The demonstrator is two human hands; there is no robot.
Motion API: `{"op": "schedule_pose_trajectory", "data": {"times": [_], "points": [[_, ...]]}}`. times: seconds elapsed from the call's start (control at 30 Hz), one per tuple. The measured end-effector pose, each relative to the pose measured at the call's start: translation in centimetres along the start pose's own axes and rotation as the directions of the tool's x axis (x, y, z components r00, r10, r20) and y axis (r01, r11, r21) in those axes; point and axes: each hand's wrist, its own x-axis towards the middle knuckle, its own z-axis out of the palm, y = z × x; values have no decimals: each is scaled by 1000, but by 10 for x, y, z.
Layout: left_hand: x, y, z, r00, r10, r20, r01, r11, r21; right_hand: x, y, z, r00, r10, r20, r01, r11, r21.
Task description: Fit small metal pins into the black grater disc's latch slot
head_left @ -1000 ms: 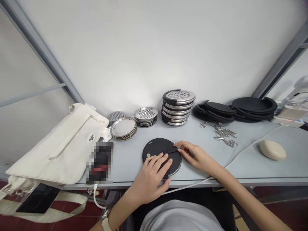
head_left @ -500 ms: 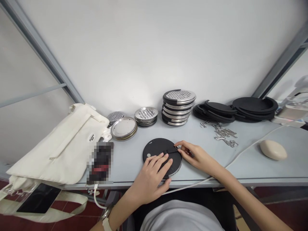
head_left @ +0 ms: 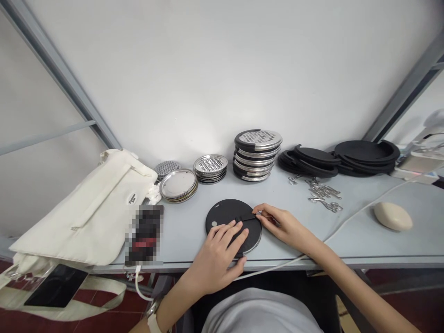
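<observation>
At the near edge of the worktop (head_left: 277, 194), the left hand (head_left: 222, 256) lies fingers spread on a round black disc (head_left: 225, 208), while the right hand (head_left: 282, 224) pinches at its right rim. Farther off stand stacked metal grater discs (head_left: 260, 138), left of black round holders (head_left: 364, 152).

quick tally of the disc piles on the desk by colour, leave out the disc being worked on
silver-topped piles: 3
silver-and-black stack: 1
all-black piles: 2
total: 6
</observation>
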Motion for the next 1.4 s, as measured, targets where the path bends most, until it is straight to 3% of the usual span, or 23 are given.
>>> {"op": "schedule_pose_trajectory", "data": {"times": [0.37, 0.9, 1.17, 1.4], "points": [[1, 0, 0, 1000, -2, 5, 2, 1000, 3, 1, 4, 1, 993, 33, -118, -31, 999, 16], [0, 0, 0, 1000, 1, 9, -1, 1000, -5, 1, -1, -5, 990, -76, -119, 75, 997, -14], [1, 0, 0, 1000, -1, 13, 1, 1000, 5, 2, -3, -7, 979, -131, -154, 103, 978, -181], [0, 0, -1, 1000, 1, -3, -1, 1000, 3, 2, -3, -5, 984, -81, -159, 70, 995, -73]]}}
